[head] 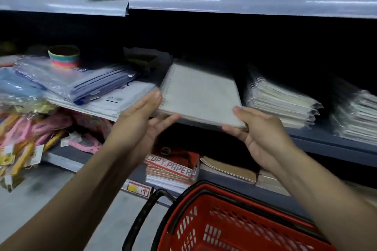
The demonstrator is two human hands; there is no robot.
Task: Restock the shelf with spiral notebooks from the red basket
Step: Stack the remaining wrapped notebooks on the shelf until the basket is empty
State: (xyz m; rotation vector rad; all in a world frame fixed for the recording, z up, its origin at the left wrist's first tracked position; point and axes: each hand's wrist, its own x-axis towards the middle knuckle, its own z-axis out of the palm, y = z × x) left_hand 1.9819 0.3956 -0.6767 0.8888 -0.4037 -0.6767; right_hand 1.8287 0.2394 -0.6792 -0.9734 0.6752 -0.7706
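Observation:
A grey spiral notebook (199, 92), its wire binding on the left edge, lies tilted over the front edge of the middle shelf (330, 144). My left hand (146, 116) holds its near-left corner, thumb on top and fingers underneath. My right hand (255, 128) pinches the near-right corner the same way. To the right on the same shelf stand stacks of wrapped spiral notebooks (281, 102). The red basket (234, 222) with a black handle sits below my arms at the bottom of the view; its inside is mostly out of sight.
Plastic-wrapped folders (85, 81) and a striped roll (64, 57) crowd the shelf's left side, with pink and yellow items (40, 134) hanging in front. Copy paper packs (173, 167) lie on the lower shelf. The upper shelf (244, 0) carries paper stacks.

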